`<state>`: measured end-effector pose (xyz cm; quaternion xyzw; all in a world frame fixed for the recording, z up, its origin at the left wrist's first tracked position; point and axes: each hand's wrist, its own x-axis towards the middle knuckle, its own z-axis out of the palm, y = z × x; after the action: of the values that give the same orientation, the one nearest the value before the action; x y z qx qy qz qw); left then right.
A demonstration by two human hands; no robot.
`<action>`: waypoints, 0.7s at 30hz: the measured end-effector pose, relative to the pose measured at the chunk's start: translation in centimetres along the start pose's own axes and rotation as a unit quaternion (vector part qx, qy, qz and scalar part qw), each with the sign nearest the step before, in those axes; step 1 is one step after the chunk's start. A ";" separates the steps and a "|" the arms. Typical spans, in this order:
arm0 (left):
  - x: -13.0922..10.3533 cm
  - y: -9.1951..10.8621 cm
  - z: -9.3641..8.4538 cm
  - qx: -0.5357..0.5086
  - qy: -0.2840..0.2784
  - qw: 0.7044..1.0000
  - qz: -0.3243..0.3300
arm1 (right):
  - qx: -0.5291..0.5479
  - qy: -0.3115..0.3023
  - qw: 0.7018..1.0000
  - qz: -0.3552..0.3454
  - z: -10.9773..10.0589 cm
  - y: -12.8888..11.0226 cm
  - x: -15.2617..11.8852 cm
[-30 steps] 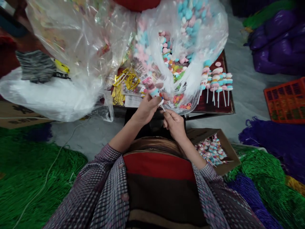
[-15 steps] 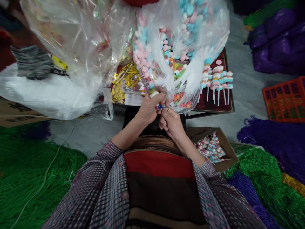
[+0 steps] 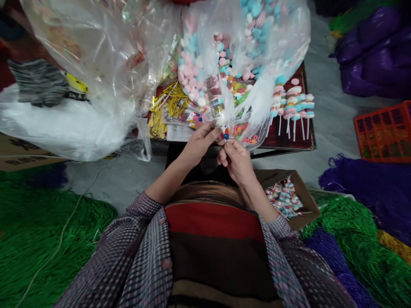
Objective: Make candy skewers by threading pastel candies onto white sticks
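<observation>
A candy skewer (image 3: 215,100) in a clear printed wrapper points away from me, above the table's front edge. My left hand (image 3: 201,143) is closed around its lower part, thumb on top. My right hand (image 3: 237,158) pinches the bottom end, where the wrapper gathers near the stick; the fingers hide exactly what is pinched. Just beyond my left hand lie gold twist ties (image 3: 176,100) and printed wrappers (image 3: 196,119). Unwrapped candy skewers (image 3: 297,105) on white sticks lie at the table's right side.
Large clear bags of pink and blue candies (image 3: 257,25) cover the table's back. Another big plastic bag (image 3: 105,55) spreads at left, beside grey knitted fabric (image 3: 38,81). A cardboard box (image 3: 311,199) with wrapped skewers stands low right. An orange crate (image 3: 382,132) and green strands (image 3: 48,231) flank me.
The wrapped skewer has swung from leaning left to nearly upright in view. Both hands have shifted slightly, the right one a little to the right, keeping hold of its lower end.
</observation>
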<state>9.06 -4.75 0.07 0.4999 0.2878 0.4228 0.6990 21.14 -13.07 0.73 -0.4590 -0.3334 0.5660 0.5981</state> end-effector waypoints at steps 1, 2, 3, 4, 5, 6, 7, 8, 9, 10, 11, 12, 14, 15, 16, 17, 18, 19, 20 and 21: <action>0.1 0.0 -0.2 0.032 0.010 0.999 0.014 | -0.017 -0.001 1.000 -0.011 -0.2 0.1 0.0; 0.1 0.1 -0.4 0.063 0.016 0.997 0.030 | -0.041 0.002 0.999 -0.027 -0.4 0.1 0.0; 0.1 0.2 -0.5 0.090 0.018 0.995 0.046 | -0.072 0.011 0.996 -0.044 -0.6 0.1 0.0; 0.1 0.3 -0.5 0.113 0.017 0.992 0.061 | -0.107 0.022 0.992 -0.061 -0.6 0.1 -0.1; 0.0 0.4 -0.5 0.132 0.017 0.988 0.074 | -0.145 0.033 0.986 -0.077 -0.7 -0.1 -0.1; -0.1 0.4 -0.3 0.146 0.016 0.986 0.084 | -0.180 0.041 0.979 -0.090 -0.6 -0.2 -0.1; -0.2 0.4 -0.1 0.156 0.012 0.984 0.089 | -0.211 0.046 0.971 -0.101 -0.5 -0.3 -0.2; -0.4 0.3 0.2 0.161 0.006 0.983 0.088 | -0.236 0.048 0.964 -0.110 -0.3 -0.4 -0.2; -0.5 0.2 0.4 0.160 -0.003 0.984 0.081 | -0.252 0.048 0.959 -0.121 -0.2 -0.4 -0.2; -0.6 0.1 0.6 0.155 -0.015 0.985 0.073 | -0.262 0.049 0.955 -0.133 0.0 -0.4 -0.2; -0.7 0.0 0.8 0.149 -0.026 0.986 0.064 | -0.267 0.053 0.952 -0.143 0.2 -0.3 -0.2; -0.7 -0.1 0.7 0.143 -0.034 0.987 0.057 | -0.266 0.059 0.950 -0.151 0.3 -0.2 -0.1; -0.7 -0.2 0.4 0.126 -0.040 0.990 0.048 | -0.255 0.070 0.951 -0.158 0.3 0.1 0.0; -0.6 -0.2 0.1 0.112 -0.037 0.992 0.043 | -0.248 0.072 0.953 -0.157 0.3 0.2 0.1; -0.5 -0.1 -0.2 0.089 -0.031 0.995 0.039 | -0.241 0.072 0.955 -0.155 0.2 0.4 0.1; -0.4 0.1 -0.5 0.058 -0.025 0.997 0.034 | -0.235 0.070 0.957 -0.153 0.1 0.5 0.2; -0.2 0.4 -0.6 0.024 -0.017 0.999 0.028 | -0.230 0.066 0.959 -0.151 0.1 0.5 0.2; 0.0 0.7 -0.6 -0.008 -0.010 1.000 0.021 | -0.228 0.062 0.960 -0.149 0.1 0.6 0.2; 0.1 1.1 -0.5 -0.034 -0.004 0.999 0.010 | -0.228 0.061 0.961 -0.146 0.2 0.6 0.1; 0.3 1.5 -0.2 -0.054 0.000 0.999 -0.004 | -0.230 0.061 0.961 -0.144 0.2 0.6 0.1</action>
<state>8.59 -4.19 1.45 0.4605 0.2666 0.4345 0.7267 20.73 -12.98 0.27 -0.5648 -0.4801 0.3531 0.5708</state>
